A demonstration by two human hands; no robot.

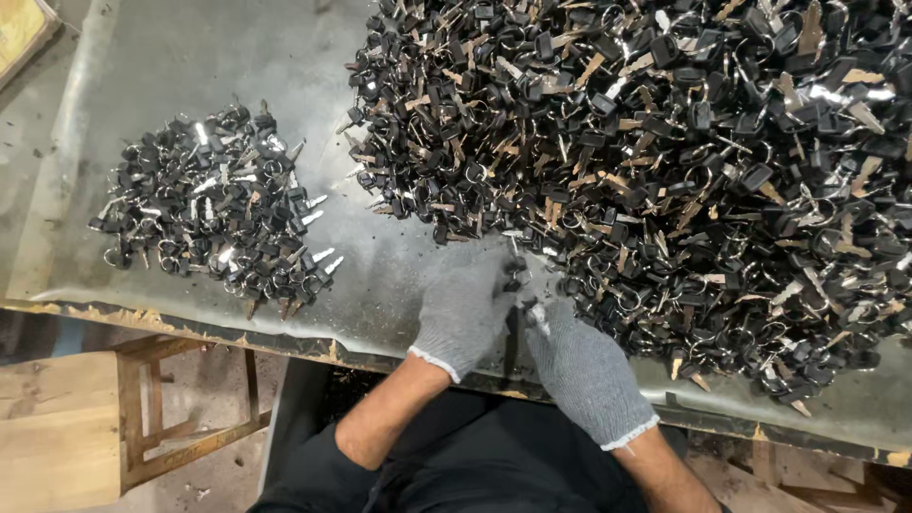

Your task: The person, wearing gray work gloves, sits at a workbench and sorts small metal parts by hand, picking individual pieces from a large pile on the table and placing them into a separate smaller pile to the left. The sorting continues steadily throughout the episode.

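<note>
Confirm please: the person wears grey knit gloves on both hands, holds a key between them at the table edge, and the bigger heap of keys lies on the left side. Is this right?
Not quite. The head view shows the bigger heap on the right side; the smaller pile lies on the left. The rest holds: the left hand and the right hand wear grey knit gloves and hold a key between them at the table edge.

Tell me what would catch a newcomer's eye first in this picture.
A huge heap of black-headed keys fills the right of the grey tabletop, with a smaller pile at the left. At the near edge, the gloved left hand and right hand work one key together.
</note>
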